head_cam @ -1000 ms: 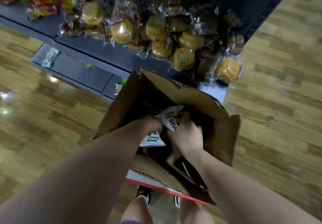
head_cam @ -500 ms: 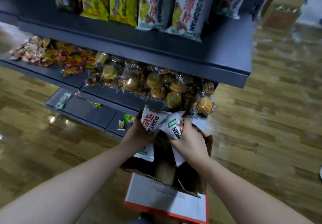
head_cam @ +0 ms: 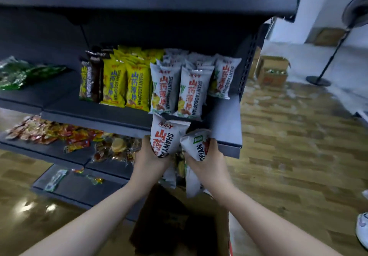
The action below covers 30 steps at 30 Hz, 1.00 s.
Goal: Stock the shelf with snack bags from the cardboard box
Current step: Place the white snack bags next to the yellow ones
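I observe the left hand grasping a white snack bag by its lower half, fingers wrapped round it, bag upright. The right hand grasps a second white bag, crumpled in the fist and tilted toward 11 o'clock; more white packaging hangs below this hand. Both bags are held just beneath the front edge of the middle shelf, at 6 o'clock from the row of matching white bags standing there. At 9 o'clock from that row stand yellow bags and brown bags. The cardboard box sits open on the floor between my forearms, at 6 o'clock from the hands. Its interior is dark; I cannot tell its contents. Loose wrapped buns lie on the lower shelf at 9 o'clock from the left hand.
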Each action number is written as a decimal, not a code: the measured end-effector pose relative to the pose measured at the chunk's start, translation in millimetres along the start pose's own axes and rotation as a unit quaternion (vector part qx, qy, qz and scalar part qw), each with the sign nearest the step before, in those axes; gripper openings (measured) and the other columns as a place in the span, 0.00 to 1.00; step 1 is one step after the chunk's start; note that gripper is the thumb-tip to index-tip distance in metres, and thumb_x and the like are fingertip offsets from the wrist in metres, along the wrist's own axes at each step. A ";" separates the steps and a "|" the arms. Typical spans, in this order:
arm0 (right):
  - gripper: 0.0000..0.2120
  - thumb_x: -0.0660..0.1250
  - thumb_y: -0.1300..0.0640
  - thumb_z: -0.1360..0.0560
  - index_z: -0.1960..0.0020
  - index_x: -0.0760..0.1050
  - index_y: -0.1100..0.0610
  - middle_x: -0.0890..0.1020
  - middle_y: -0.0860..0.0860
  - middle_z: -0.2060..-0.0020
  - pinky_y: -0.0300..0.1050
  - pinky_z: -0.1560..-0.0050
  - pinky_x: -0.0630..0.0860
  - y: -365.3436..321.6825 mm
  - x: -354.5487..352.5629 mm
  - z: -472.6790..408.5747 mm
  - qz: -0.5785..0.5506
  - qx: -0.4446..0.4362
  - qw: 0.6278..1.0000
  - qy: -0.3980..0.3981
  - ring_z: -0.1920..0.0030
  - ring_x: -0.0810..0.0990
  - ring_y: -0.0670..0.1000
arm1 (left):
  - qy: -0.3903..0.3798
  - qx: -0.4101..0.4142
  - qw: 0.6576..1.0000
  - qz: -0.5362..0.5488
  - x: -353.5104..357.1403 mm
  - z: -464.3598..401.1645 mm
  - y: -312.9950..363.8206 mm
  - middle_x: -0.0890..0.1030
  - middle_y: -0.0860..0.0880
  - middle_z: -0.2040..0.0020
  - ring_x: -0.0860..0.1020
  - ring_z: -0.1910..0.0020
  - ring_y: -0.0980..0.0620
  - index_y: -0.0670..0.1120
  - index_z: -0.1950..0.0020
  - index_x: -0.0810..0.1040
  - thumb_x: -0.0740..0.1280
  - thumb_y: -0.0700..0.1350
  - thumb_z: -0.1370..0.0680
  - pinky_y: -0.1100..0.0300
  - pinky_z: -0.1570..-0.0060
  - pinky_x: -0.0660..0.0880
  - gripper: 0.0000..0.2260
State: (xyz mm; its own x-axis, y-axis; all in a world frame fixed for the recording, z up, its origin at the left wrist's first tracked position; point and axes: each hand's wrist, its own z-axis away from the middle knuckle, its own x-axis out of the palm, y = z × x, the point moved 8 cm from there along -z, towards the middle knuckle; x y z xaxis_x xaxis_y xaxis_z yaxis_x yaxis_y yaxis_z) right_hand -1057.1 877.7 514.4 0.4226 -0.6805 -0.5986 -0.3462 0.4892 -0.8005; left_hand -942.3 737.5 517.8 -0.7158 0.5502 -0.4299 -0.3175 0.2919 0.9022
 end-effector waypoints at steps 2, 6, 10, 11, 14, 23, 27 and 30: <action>0.27 0.69 0.42 0.28 0.40 0.61 0.53 0.77 0.48 0.60 0.53 0.61 0.78 -12.3 -12.7 -10.7 -0.024 0.000 1.000 0.013 0.60 0.78 0.54 | 0.004 0.019 1.000 0.021 1.8 -10.0 23.6 0.76 0.51 0.57 0.77 0.59 0.50 0.49 0.47 0.65 0.73 0.46 0.32 0.52 0.63 0.74 0.21; 0.23 0.70 0.46 0.27 0.40 0.64 0.54 0.75 0.46 0.62 0.57 0.57 0.78 -28.3 -37.8 -34.9 -0.102 -0.004 0.993 0.051 0.60 0.78 0.48 | 0.003 0.079 0.995 0.059 11.7 -32.9 60.7 0.77 0.52 0.51 0.77 0.53 0.52 0.47 0.43 0.66 0.74 0.44 0.31 0.47 0.55 0.77 0.23; 0.22 0.70 0.47 0.27 0.42 0.65 0.54 0.77 0.51 0.56 0.58 0.52 0.78 -30.6 -58.5 -63.5 -0.124 0.005 0.988 0.087 0.55 0.80 0.55 | -0.003 0.125 0.990 0.061 31.4 -63.3 86.9 0.76 0.48 0.46 0.77 0.46 0.48 0.45 0.40 0.64 0.73 0.43 0.29 0.51 0.52 0.76 0.24; 0.21 0.70 0.48 0.27 0.42 0.64 0.53 0.78 0.54 0.56 0.60 0.51 0.77 -30.7 -63.3 -70.5 -0.124 0.002 0.988 0.095 0.53 0.80 0.58 | -0.008 0.129 0.989 0.065 37.1 -70.7 92.2 0.75 0.48 0.45 0.77 0.46 0.48 0.45 0.39 0.63 0.73 0.42 0.29 0.50 0.51 0.77 0.25; 0.19 0.70 0.52 0.26 0.43 0.63 0.53 0.78 0.56 0.54 0.57 0.48 0.76 -29.9 -79.0 -91.9 -0.132 -0.010 0.985 0.110 0.47 0.79 0.59 | -0.032 0.125 0.988 0.085 56.9 -92.7 103.3 0.74 0.50 0.44 0.76 0.45 0.51 0.47 0.36 0.62 0.72 0.42 0.28 0.50 0.47 0.77 0.26; 0.21 0.72 0.52 0.31 0.43 0.66 0.50 0.80 0.50 0.53 0.57 0.50 0.78 8.4 -114.8 -152.9 -0.165 0.038 0.975 0.145 0.52 0.80 0.56 | -0.044 0.114 0.988 0.094 119.7 -127.7 133.2 0.76 0.47 0.47 0.76 0.46 0.48 0.46 0.46 0.63 0.71 0.49 0.32 0.50 0.46 0.76 0.22; 0.22 0.73 0.54 0.34 0.45 0.68 0.56 0.81 0.52 0.54 0.60 0.49 0.78 26.2 -129.7 -173.7 -0.195 0.035 0.967 0.161 0.54 0.81 0.54 | -0.058 0.138 0.985 0.081 148.4 -132.9 146.5 0.74 0.52 0.48 0.75 0.44 0.50 0.46 0.45 0.64 0.70 0.42 0.28 0.57 0.45 0.73 0.18; 0.28 0.71 0.47 0.41 0.44 0.70 0.56 0.82 0.52 0.54 0.59 0.50 0.79 41.3 -137.9 -186.6 -0.210 0.033 0.961 0.179 0.53 0.82 0.53 | -0.032 0.148 0.988 0.041 163.2 -138.3 156.9 0.73 0.52 0.45 0.72 0.41 0.52 0.44 0.42 0.65 0.70 0.41 0.29 0.65 0.45 0.66 0.19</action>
State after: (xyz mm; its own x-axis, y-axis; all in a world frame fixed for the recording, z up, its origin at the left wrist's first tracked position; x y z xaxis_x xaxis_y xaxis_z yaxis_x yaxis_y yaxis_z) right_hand -1286.0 890.0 569.3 0.1948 -0.9635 -0.1839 -0.1484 0.1563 -0.9765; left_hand -1194.9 764.8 593.9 -0.6874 0.6277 -0.3653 -0.0578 0.4541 0.8891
